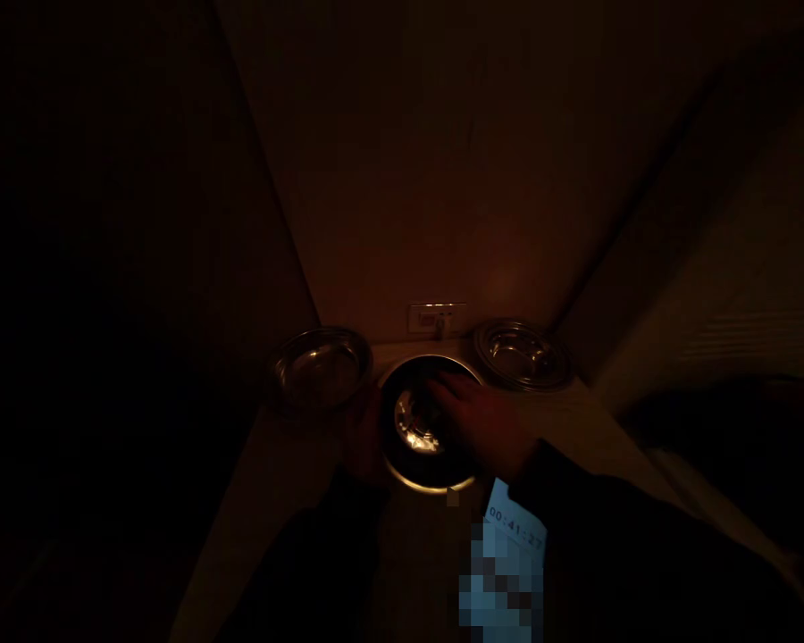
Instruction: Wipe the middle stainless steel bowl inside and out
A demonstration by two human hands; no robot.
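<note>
In near darkness, a round metal vessel (430,490) with a bright rim sits in the middle of a narrow surface. A shiny domed part (419,438) reflects light inside its dark ring. My right hand (486,415) reaches over the vessel from the right, its fingers bent down onto the top of the dome; whatever lies under the fingertips is hidden. Against the vessel's left side is my left hand (363,438), very dim, and its fingers cannot be made out. Both forearms are in dark sleeves.
A shallow metal dish (360,353) stands at the back left, and a round metal lid or dish (556,373) at the back right. A wall socket (425,318) with something plugged in is behind. A lit screen (515,527) showing a timer lies near my right forearm.
</note>
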